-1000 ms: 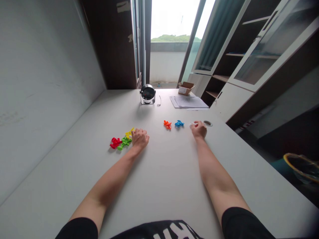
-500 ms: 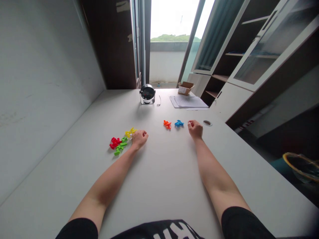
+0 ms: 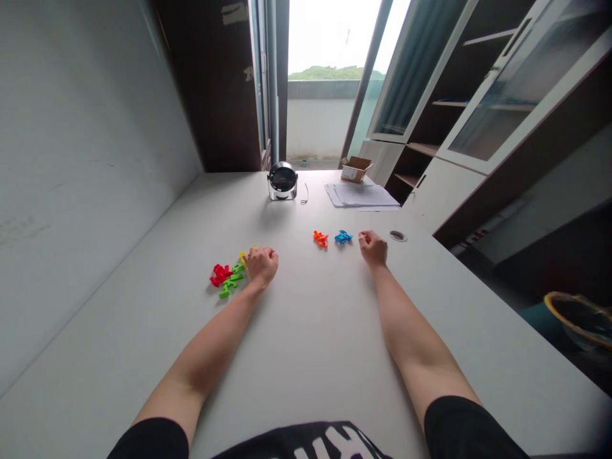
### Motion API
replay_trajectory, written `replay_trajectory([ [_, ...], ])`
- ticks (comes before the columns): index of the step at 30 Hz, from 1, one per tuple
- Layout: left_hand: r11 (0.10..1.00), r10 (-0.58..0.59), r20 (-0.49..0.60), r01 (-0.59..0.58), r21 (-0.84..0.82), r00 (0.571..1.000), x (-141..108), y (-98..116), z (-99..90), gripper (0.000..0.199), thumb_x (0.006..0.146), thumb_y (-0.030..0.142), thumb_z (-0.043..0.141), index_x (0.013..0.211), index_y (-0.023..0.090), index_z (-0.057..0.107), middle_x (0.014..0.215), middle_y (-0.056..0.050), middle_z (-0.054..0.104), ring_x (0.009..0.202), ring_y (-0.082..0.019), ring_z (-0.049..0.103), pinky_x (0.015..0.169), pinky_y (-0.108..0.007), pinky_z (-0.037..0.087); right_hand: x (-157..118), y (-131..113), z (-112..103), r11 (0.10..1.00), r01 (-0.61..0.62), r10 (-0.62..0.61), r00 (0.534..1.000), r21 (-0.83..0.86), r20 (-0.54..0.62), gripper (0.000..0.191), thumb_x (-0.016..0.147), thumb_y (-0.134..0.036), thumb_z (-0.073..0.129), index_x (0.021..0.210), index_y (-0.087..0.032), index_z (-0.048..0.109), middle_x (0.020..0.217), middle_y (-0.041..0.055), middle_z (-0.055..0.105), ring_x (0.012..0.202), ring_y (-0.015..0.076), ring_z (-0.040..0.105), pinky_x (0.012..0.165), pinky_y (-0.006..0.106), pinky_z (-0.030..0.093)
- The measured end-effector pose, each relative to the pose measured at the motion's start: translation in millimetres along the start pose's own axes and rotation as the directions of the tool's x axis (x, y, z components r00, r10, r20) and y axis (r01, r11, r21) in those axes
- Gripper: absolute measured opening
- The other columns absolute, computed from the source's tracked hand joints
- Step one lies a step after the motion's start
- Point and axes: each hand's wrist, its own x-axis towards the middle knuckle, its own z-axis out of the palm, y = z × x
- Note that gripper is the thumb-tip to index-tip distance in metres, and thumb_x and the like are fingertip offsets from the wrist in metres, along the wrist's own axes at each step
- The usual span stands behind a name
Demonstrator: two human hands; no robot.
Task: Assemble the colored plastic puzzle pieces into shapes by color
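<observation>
1. Two bare hands are reaching over one white table [image 3: 306,331]; clock directions are running from the bare middle between the forearms, twelve pointing towards the window.
2. One left hand [image 3: 262,264], ten o'clock: its fingers are bending down and partly covering the yellow pieces [image 3: 243,257], apparently to keep them within fingertip reach. Whether the fingers are gripping any, one cannot tell.
3. One right hand [image 3: 373,247], two o'clock: its fingers are curling inward, probably to steady something small, though whether they are closing on anything cannot be told.
4. Red pieces [image 3: 220,275], nine o'clock: lying in a cluster, just beside the green.
5. Green pieces [image 3: 236,276], between nine and ten: spreading loosely between red pieces and left hand.
6. Orange pieces [image 3: 320,240], twelve o'clock, and blue pieces [image 3: 343,237], one o'clock: sitting in separate heaps, seemingly to keep colours apart.
7. One pale ring [image 3: 398,236], two o'clock: lying beyond the right hand, apart from it.
8. Papers [image 3: 366,196], one o'clock: lying flat at the far side, presumably leaving the hands room.
</observation>
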Motion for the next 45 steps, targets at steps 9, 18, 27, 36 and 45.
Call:
replay_trajectory([
  [9, 0.975, 0.160, 0.003, -0.158, -0.156, 0.987, -5.4, 6.1, 5.6, 0.023, 0.091, 0.028, 0.051, 0.082, 0.023, 0.071, 0.093, -0.007, 0.073, 0.099, -0.028, 0.055, 0.095, -0.045, 0.033, -1.6, -10.0, -4.0, 1.000, 0.010, -0.009, 1.000, -0.019, 0.023, 0.031, 0.089, -0.039, 0.048, 0.092, -0.017, 0.071, 0.078, 0.0083, 0.072, 0.073, 0.0234, 0.064, 0.072, 0.032, 0.046],
  [18, 0.764, 0.211, 0.041, -0.138, -0.630, 0.977, 2.3, -0.1, 23.9, 0.034, 0.073, 0.007, 0.043, 0.088, 0.021, 0.070, 0.089, -0.003, 0.072, 0.092, -0.019, 0.061, 0.084, -0.032, 0.047, -2.1, -44.8, -1.9, 0.994, 0.094, -0.098, 0.993, 0.063, 0.060, 0.027, 0.091, -0.036, 0.051, 0.094, -0.018, 0.070, 0.081, 0.0073, 0.073, 0.074, 0.0216, 0.067, 0.074, 0.031, 0.048],
  [27, 0.720, 0.172, 0.107, -0.051, -0.692, 0.979, 7.2, -8.5, 34.7, 0.036, 0.069, 0.003, 0.040, 0.086, 0.019, 0.068, 0.096, -0.004, 0.073, 0.091, -0.017, 0.065, 0.084, -0.029, 0.051, -11.6, -89.1, 1.0, 0.966, 0.193, -0.213, 0.972, 0.171, 0.103, 0.024, 0.092, -0.034, 0.050, 0.092, -0.020, 0.070, 0.079, 0.0052, 0.072, 0.072, 0.0199, 0.066, 0.071, 0.029, 0.047],
  [36, 0.874, 0.169, 0.085, -0.110, -0.472, 0.982, 3.8, -9.5, 28.6, 0.030, 0.079, 0.006, 0.050, 0.093, 0.019, 0.072, 0.099, -0.005, 0.071, 0.087, -0.017, 0.064, 0.086, -0.031, 0.050, -49.6, -140.6, 27.4, 0.871, 0.262, -0.372, 0.904, 0.415, 0.210, 0.020, 0.095, -0.036, 0.053, 0.089, -0.024, 0.069, 0.079, 0.0014, 0.071, 0.070, 0.0189, 0.065, 0.070, 0.031, 0.049],
  [45, 0.848, 0.187, 0.060, -0.130, -0.514, 0.981, 2.8, -6.4, 28.0, 0.025, 0.085, 0.016, 0.058, 0.106, 0.019, 0.071, 0.103, -0.007, 0.072, 0.081, -0.016, 0.066, 0.081, -0.030, 0.052, -67.8, -146.6, 38.3, 0.816, 0.303, -0.511, 0.776, 0.493, 0.370, 0.017, 0.094, -0.031, 0.057, 0.104, -0.025, 0.069, 0.078, -0.0008, 0.068, 0.062, 0.0145, 0.059, 0.064, 0.028, 0.048],
])
